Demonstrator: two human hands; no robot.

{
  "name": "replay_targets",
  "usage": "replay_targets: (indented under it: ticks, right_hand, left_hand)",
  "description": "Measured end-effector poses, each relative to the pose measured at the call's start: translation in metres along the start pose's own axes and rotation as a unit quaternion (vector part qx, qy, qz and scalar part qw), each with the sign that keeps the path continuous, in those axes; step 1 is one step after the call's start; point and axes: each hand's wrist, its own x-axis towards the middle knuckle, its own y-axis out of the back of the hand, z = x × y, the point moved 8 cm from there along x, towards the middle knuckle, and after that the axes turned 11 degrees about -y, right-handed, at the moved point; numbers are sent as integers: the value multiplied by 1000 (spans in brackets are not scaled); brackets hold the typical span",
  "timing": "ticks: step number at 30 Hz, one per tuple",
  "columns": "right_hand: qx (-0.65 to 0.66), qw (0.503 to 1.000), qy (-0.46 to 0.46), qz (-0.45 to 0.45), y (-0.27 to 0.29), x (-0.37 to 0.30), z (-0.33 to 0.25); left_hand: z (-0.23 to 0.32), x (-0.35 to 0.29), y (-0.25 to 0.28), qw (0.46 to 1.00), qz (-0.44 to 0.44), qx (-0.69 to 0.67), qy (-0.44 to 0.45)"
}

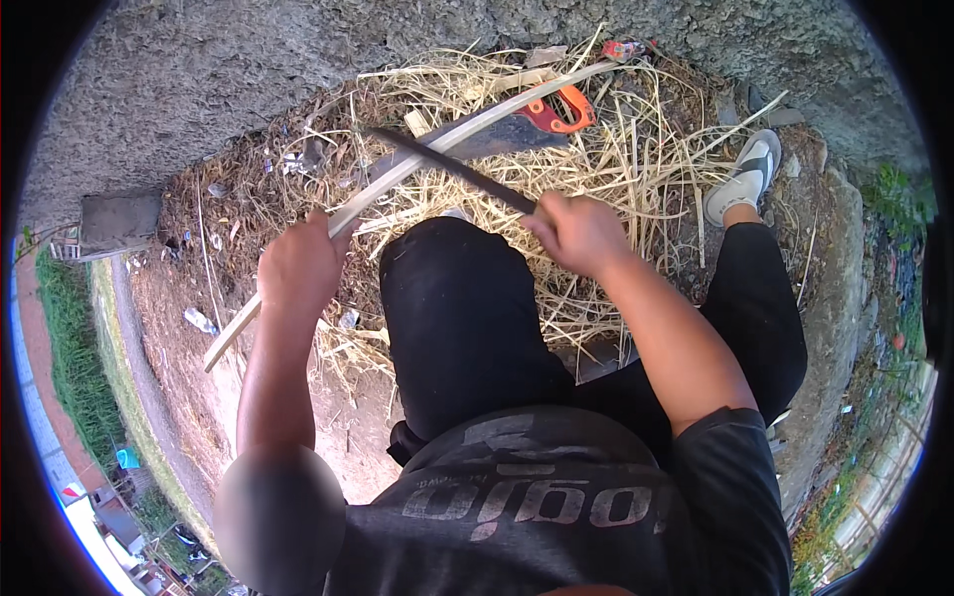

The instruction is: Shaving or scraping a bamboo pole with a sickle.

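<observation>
My left hand [303,260] is closed round a long pale wooden strip [519,102], which slants from the lower left up to the far wall. In my right hand [581,233] is a long dark knife [479,180]; its grip is hidden by my fingers. The blade lies across the strip, its tip pointing up and left. Whether it touches the strip or only passes over it, I cannot tell. Beneath them on the ground lies a handsaw [497,139] with a red and orange handle, partly covered by the strip.
Pale shavings [646,189] are strewn over the ground round my bent knee [452,288]. A rough grey wall [397,35] runs along the far side. A small red object [623,50] lies near the strip's far end. My sandalled foot [747,179] rests at the right.
</observation>
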Motion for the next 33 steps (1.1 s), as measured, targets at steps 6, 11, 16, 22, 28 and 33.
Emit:
replay_targets:
  ticks: [6, 11, 16, 22, 28, 33]
  right_hand:
    - [-3, 942, -333, 27, 23, 20, 135]
    - [79, 989, -91, 83, 9, 14, 37]
    - [-18, 998, 29, -55, -37, 8, 8]
    - [-77, 973, -217, 12, 3, 37, 114]
    - [-51, 993, -70, -75, -31, 18, 19]
    - [-40, 964, -262, -34, -28, 29, 103]
  left_hand:
    - [10, 1, -11, 1000, -7, 17, -18]
    - [-4, -1, -16, 1000, 21, 2, -14]
    - [-27, -3, -34, 999, 36, -20, -29]
    - [-28, -18, -47, 998, 34, -43, -29]
    - [-56, -23, -58, 991, -17, -128, -14]
    - [-67, -38, -70, 991, -45, -126, 14]
